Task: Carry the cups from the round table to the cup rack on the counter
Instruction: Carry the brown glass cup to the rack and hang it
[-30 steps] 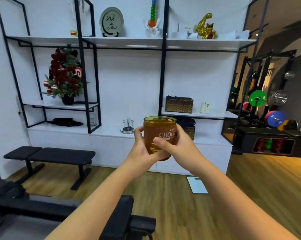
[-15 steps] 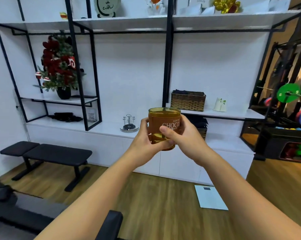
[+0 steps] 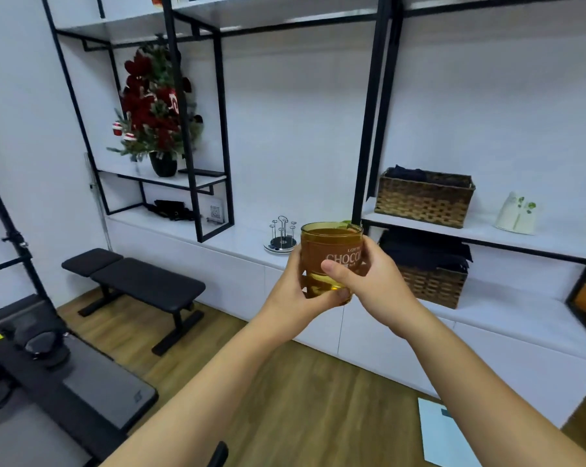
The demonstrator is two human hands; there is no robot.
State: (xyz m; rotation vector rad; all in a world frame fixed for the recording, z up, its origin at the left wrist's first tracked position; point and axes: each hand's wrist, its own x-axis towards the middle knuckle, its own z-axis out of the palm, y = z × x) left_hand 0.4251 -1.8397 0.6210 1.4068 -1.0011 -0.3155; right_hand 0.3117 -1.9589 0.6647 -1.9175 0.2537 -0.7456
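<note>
An amber glass cup [image 3: 330, 246] with white "CHOCO" lettering is held upright in front of me at chest height. My left hand [image 3: 293, 291] wraps its left side and base. My right hand [image 3: 372, 281] grips its right side, thumb across the front. Just beyond the cup's left edge, a small metal cup rack [image 3: 281, 234] with thin pegs on a round base stands bare on the white counter [image 3: 244, 239]. The round table is out of view.
A black bench [image 3: 140, 281] stands on the wooden floor before the counter's left part. Gym equipment [image 3: 49, 365] fills the lower left. Wicker baskets [image 3: 424, 197] sit on and under the right shelf. Black shelf posts [image 3: 372, 112] rise from the counter. A pale scale [image 3: 443, 436] lies on the floor.
I have moved closer to the counter; the rack and shelves appear larger. The cup stays held in both hands, now nearly in line with the rack.
</note>
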